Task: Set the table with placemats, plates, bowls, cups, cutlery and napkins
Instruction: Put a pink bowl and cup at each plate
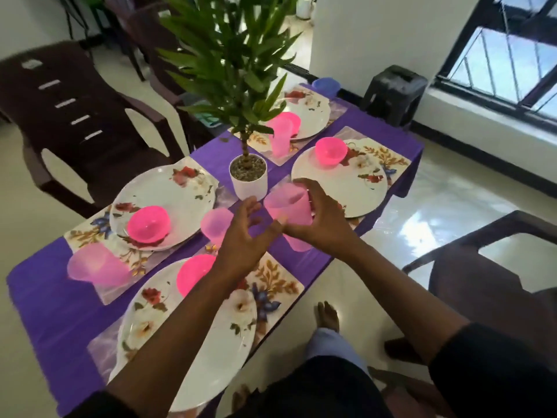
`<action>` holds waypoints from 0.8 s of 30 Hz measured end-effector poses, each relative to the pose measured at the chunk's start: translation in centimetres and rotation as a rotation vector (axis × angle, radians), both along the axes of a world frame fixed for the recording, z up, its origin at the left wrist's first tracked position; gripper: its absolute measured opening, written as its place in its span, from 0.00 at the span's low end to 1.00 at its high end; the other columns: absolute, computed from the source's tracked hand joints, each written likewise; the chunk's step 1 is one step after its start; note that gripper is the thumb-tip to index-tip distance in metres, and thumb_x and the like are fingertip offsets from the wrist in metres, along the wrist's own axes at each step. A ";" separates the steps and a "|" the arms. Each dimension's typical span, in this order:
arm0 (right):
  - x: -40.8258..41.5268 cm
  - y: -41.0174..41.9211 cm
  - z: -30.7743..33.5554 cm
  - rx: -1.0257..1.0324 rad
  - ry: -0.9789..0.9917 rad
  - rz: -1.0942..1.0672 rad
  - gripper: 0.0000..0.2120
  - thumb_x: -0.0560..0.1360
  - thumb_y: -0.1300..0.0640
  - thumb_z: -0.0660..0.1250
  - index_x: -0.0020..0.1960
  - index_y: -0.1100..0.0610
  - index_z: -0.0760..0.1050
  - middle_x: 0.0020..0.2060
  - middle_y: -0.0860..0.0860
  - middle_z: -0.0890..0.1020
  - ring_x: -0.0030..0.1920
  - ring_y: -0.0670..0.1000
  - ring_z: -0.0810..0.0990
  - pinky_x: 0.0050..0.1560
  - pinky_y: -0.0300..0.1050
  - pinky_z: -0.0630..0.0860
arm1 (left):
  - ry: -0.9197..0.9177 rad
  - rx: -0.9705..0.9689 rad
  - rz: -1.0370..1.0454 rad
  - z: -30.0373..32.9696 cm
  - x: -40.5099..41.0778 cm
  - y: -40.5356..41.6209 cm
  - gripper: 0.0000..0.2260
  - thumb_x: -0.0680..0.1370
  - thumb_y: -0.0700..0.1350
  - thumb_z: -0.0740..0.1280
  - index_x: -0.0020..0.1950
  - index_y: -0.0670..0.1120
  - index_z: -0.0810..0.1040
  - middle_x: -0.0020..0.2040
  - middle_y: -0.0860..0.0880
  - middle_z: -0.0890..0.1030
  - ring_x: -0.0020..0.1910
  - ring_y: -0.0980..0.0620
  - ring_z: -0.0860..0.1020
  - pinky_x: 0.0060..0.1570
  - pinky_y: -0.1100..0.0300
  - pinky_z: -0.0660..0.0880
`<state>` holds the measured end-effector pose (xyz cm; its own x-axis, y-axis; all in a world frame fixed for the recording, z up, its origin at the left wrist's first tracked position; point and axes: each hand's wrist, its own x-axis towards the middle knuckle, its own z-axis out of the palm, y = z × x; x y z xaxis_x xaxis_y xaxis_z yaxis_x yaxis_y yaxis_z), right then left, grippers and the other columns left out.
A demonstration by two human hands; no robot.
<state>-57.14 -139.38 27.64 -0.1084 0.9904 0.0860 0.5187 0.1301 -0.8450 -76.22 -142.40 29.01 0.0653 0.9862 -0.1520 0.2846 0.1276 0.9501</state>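
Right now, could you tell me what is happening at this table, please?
A person is setting a purple-covered table. The right hand grips a pink cup near the potted plant; the left hand hovers open beside it. Four floral plates already carry pink bowls, with more cups set out. No cutlery or napkins are visible.

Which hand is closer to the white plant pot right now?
Left. The left hand hovers open just in front of the white plant pot; the right hand sits off to its right, gripping a pink cup.
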 end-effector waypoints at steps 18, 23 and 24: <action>25.0 34.1 -4.1 0.008 -0.082 -0.180 0.43 0.68 0.49 0.81 0.75 0.57 0.63 0.66 0.55 0.76 0.64 0.58 0.77 0.60 0.52 0.75 | 0.889 -0.184 -0.434 -10.8 18.7 19.4 0.56 0.60 0.74 0.51 0.81 0.43 0.63 0.83 0.44 0.60 0.83 0.46 0.55 0.79 0.55 0.47; 25.6 39.7 -7.5 -0.063 -0.117 -0.157 0.43 0.68 0.49 0.81 0.74 0.55 0.60 0.69 0.56 0.74 0.66 0.61 0.76 0.59 0.48 0.71 | 1.037 -0.329 -0.426 -13.1 19.4 20.9 0.55 0.60 0.76 0.51 0.83 0.50 0.58 0.85 0.48 0.51 0.83 0.41 0.51 0.79 0.43 0.56; 25.5 40.5 -8.3 -0.074 -0.125 -0.141 0.43 0.68 0.49 0.81 0.74 0.55 0.60 0.69 0.56 0.74 0.65 0.61 0.77 0.58 0.48 0.72 | 1.052 -0.339 -0.432 -13.3 19.7 21.1 0.53 0.63 0.76 0.53 0.83 0.50 0.58 0.85 0.47 0.50 0.84 0.40 0.50 0.79 0.41 0.56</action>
